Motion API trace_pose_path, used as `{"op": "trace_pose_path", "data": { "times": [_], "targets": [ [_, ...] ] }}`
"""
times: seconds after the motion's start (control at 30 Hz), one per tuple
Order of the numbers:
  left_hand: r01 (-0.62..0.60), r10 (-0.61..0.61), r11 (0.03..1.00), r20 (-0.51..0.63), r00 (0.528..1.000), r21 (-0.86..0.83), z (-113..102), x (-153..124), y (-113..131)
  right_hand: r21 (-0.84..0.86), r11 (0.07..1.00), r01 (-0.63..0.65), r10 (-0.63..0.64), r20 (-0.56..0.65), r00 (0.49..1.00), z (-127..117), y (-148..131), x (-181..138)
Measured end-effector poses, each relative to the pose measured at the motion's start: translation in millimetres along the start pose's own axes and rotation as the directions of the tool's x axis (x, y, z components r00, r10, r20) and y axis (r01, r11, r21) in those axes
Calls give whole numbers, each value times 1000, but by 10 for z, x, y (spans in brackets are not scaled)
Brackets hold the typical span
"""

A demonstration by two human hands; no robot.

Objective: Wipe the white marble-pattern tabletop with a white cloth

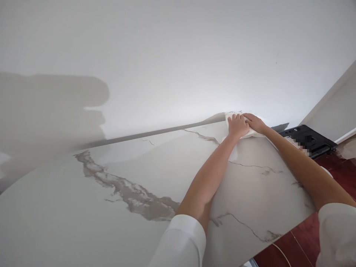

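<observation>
At the far right corner of a white marble-patterned table (158, 159), a white cloth (252, 134) lies bunched against the wall side. My left hand (238, 127) presses down on it, with its fingers curled over the cloth's far edge. Close beside it, my right hand (254, 123) grips the right part of the cloth, its fingertips meeting the left hand. The cloth's underside is hidden beneath both hands.
A pale wall (172, 66) runs along the table's back edge, with a narrow gap between. Beyond the right end is a black plastic case-like object (319, 139), partly blurred. Dark red flooring (302, 237) and a thin pale cable (281, 254) show below.
</observation>
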State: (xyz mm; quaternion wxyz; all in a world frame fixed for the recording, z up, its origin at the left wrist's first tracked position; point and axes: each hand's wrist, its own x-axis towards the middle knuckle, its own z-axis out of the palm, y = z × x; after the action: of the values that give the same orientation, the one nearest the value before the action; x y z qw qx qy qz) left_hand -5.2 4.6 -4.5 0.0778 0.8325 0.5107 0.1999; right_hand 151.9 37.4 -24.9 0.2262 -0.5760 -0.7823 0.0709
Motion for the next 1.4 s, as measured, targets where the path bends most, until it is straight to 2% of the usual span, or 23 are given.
{"op": "trace_pose_path", "data": {
  "times": [0.23,0.4,0.57,0.73,1.07,1.17,1.3,1.4],
  "targets": [
    [11,-12,999,15,1000,46,-31,-76,92,-92,996,8,-4,48,999,-28,47,-73],
    [40,-42,998,20,999,52,50,-145,349,-120,993,-2,9,57,998,-128,230,-254],
    [-11,11,999,27,1000,32,132,-337,696,-166,986,-17,21,20,1000,-239,419,-670],
    [-111,111,994,19,994,12,141,-663,939,-247,969,-29,32,7,999,-307,436,-1213],
    [-191,191,982,18,981,-4,109,-1297,1326,-363,929,71,-83,-18,996,-547,192,-2088],
    [-207,207,978,25,978,-15,73,-1457,1406,-452,891,39,-52,-17,999,-594,50,-2301],
    [-205,206,979,22,978,-16,-5,-1676,1439,-533,845,40,-28,31,999,-619,-169,-2486],
    [-195,195,981,35,980,3,-103,-1871,1341,-537,840,78,-47,72,996,-549,-389,-2534]
  ]
}}
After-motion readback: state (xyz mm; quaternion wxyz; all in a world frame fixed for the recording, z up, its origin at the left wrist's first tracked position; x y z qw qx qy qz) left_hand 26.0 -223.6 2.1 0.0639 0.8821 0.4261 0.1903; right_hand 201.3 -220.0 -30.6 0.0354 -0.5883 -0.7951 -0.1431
